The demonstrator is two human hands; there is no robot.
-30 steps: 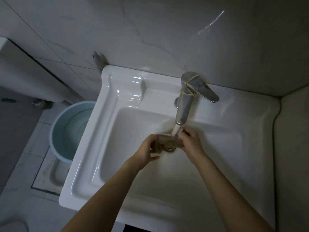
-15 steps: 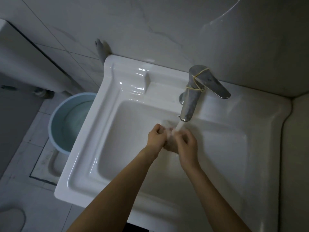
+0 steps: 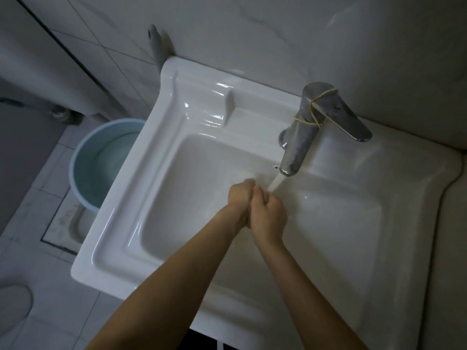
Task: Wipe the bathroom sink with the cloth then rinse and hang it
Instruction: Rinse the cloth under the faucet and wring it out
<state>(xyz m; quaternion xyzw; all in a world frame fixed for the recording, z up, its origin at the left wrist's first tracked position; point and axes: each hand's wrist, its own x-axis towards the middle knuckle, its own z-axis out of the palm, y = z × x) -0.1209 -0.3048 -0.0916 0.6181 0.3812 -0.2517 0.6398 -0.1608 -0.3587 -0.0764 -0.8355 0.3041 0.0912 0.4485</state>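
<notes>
Head view, hands [image 3: 256, 209] now clasped, cloth hidden

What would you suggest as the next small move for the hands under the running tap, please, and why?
Probably keep squeezing the bundle under the stream. Both the left hand and the right hand are pressed together over the sink, closed so tightly that the cloth is hidden between them, and water from the tap lands right at their upper edge. Hanging it comes afterwards.

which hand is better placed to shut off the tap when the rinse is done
Right, probably. The right hand sits just below the spout, on the side where the faucet lever points; the left hand is farther away.
</notes>
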